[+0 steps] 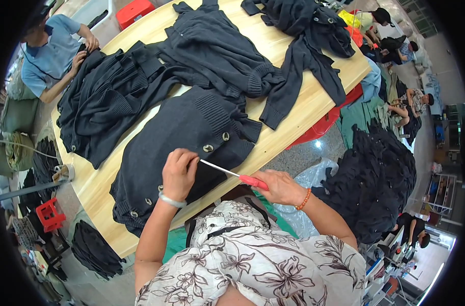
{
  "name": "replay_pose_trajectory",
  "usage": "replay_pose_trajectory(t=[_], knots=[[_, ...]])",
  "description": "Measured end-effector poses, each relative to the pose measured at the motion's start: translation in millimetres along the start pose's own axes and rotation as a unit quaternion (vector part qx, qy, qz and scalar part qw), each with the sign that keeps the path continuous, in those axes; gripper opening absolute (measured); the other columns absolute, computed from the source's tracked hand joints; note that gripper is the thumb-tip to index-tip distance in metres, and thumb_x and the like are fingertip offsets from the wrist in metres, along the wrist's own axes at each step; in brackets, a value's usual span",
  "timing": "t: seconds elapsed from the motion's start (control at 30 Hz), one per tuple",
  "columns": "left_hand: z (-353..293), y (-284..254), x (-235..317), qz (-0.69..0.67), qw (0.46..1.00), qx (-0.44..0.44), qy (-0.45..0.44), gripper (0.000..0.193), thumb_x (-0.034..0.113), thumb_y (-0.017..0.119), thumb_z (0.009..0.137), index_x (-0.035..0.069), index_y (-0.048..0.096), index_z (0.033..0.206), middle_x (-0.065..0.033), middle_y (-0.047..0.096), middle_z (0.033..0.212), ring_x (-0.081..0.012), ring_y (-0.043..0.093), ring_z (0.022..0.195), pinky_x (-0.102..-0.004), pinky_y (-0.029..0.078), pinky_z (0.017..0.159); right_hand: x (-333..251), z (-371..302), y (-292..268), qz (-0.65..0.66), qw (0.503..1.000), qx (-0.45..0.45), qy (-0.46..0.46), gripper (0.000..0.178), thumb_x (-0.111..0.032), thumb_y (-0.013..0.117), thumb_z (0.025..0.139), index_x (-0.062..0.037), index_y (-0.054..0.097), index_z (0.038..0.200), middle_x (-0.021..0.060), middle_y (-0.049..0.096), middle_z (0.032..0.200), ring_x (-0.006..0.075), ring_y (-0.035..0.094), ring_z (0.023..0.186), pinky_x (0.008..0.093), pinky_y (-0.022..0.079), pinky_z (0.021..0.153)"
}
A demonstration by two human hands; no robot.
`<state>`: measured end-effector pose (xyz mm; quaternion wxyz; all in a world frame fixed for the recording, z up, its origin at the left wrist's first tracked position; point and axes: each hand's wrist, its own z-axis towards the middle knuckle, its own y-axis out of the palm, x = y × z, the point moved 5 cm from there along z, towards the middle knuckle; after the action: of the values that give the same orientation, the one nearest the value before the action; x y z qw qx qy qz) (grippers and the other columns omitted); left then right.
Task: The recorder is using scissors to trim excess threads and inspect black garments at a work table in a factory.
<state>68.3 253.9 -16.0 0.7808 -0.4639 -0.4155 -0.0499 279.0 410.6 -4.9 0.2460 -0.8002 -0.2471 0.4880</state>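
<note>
- No text, label, brand, number or sign can be read.

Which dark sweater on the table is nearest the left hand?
The sweater directly beneath the left hand, along the table's near edge; the other sweaters lie farther from that hand.
</note>
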Motion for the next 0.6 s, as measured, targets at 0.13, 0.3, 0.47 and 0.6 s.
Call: replay_pose_trajectory(t=[0.13, 0.3, 0.47, 0.6], knots=[[24.3, 46.4, -1.2, 0.065, 0.991, -0.119, 0.008, 0.02, 0.008, 0.068, 0.082, 0.005, 0.067, 0.101, -0.0119, 0.063, 0.096, -0.0326, 0.062, 0.094, -0.0425, 0.051, 0.079, 16.3, -10.0, -6.9, -0.02, 0.998, 0.04, 0.036, 0.029, -0.028, 0.064, 0.092, -0.0138, 0.061, 0.116, 0.0165, 0.063, 0.09, 0.0386, 0.063, 0.088, 0.0482, 0.05, 0.076], [20.4, 76.9, -7.8, 0.202, 0.953, -0.217, 0.06, 0.013, 0.001, 0.064, 0.075, 0.002, 0.063, 0.088, -0.0161, 0.058, 0.09, -0.0335, 0.059, 0.09, -0.043, 0.05, 0.077, 37.5, -11.3, 1.4, -0.046, 0.995, -0.006, 0.089, 0.028, -0.032, 0.062, 0.092, -0.0129, 0.061, 0.113, 0.0197, 0.067, 0.087, 0.0413, 0.065, 0.087, 0.0501, 0.05, 0.079], [14.6, 87.1, -13.4, 0.275, 0.927, -0.247, 0.069, 0.009, -0.001, 0.06, 0.074, 0.002, 0.061, 0.083, -0.0161, 0.057, 0.089, -0.0332, 0.058, 0.089, -0.041, 0.05, 0.075, 33.4, -7.2, 9.1, -0.045, 0.993, -0.061, 0.09, 0.028, -0.035, 0.059, 0.094, -0.0117, 0.06, 0.11, 0.0219, 0.068, 0.089, 0.0434, 0.066, 0.089, 0.054, 0.049, 0.081], [16.3, 85.9, -21.9, 0.244, 0.937, -0.245, 0.059, 0.008, 0.0, 0.062, 0.074, 0.001, 0.061, 0.082, -0.0166, 0.06, 0.087, -0.0343, 0.06, 0.086, -0.042, 0.051, 0.075, 32.7, -7.7, 8.0, -0.022, 0.992, -0.08, 0.09, 0.03, -0.035, 0.059, 0.093, -0.0109, 0.061, 0.11, 0.022, 0.069, 0.089, 0.0435, 0.066, 0.089, 0.0544, 0.05, 0.08]])
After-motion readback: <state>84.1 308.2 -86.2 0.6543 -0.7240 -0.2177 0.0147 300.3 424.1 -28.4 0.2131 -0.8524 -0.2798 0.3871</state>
